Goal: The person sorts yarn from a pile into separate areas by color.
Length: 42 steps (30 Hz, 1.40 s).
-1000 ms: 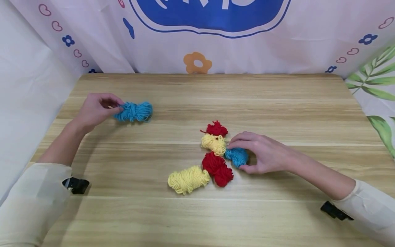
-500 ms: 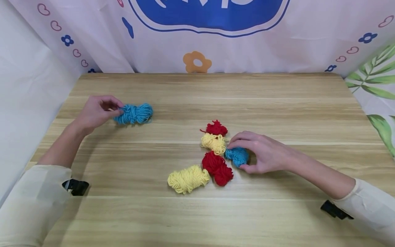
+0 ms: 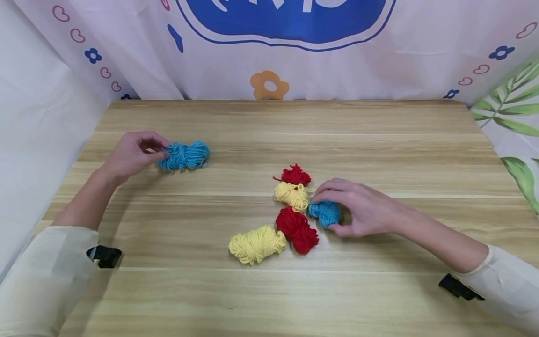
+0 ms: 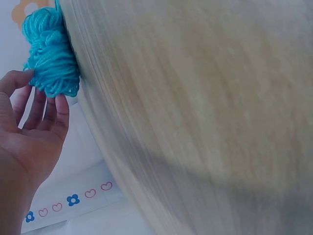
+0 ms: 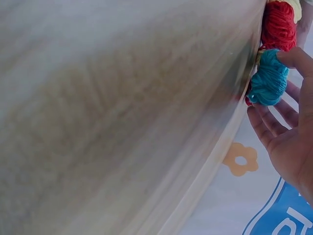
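Note:
At the table's far left, my left hand (image 3: pixel 136 157) pinches the near end of a blue yarn bundle (image 3: pixel 185 156) between thumb and fingers; the left wrist view shows the same blue yarn bundle (image 4: pixel 49 54) at the fingertips. Right of the middle, my right hand (image 3: pixel 358 208) holds a smaller blue yarn bundle (image 3: pixel 326 214), thumb on its near side and fingers on its far side. That bundle lies against a small yellow yarn bundle (image 3: pixel 291 195) and close to a larger red yarn bundle (image 3: pixel 296 230).
A small red yarn bundle (image 3: pixel 296 175) lies behind the small yellow one. The larger yellow yarn bundle (image 3: pixel 257 244) touches the red one's left side. All rest on a wooden table (image 3: pixel 168 299), with a printed cloth (image 3: pixel 337 75) hanging behind its far edge.
My left hand and its blue yarn bundle have shifted slightly toward the near side. The right hand and its blue yarn bundle have moved very slightly right. The other bundles stay put.

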Each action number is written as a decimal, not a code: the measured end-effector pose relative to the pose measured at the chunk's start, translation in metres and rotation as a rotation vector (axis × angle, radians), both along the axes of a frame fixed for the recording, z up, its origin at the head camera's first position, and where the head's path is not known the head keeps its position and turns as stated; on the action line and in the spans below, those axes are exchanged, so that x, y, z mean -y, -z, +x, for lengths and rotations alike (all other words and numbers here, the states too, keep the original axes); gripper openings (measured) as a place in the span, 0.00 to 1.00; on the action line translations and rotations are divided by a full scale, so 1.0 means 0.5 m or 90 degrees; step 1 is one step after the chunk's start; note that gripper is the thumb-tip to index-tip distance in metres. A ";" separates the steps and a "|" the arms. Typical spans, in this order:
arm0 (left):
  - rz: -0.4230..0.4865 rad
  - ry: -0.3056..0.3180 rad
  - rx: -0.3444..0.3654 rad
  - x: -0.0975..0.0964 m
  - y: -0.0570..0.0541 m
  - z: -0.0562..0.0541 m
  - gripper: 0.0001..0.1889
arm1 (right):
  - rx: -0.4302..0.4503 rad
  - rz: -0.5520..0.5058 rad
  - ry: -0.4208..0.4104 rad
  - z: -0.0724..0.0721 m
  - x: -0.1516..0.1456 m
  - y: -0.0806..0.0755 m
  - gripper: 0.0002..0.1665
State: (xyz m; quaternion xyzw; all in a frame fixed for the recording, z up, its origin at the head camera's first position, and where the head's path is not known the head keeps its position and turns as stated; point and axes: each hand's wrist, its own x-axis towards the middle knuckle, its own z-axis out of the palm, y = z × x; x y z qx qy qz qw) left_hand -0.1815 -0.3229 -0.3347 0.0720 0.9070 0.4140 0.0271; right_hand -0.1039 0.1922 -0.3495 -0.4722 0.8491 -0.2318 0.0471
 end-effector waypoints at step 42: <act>-0.021 0.033 -0.091 -0.053 -0.031 0.025 0.09 | -0.058 -0.077 0.010 -0.020 -0.006 -0.034 0.33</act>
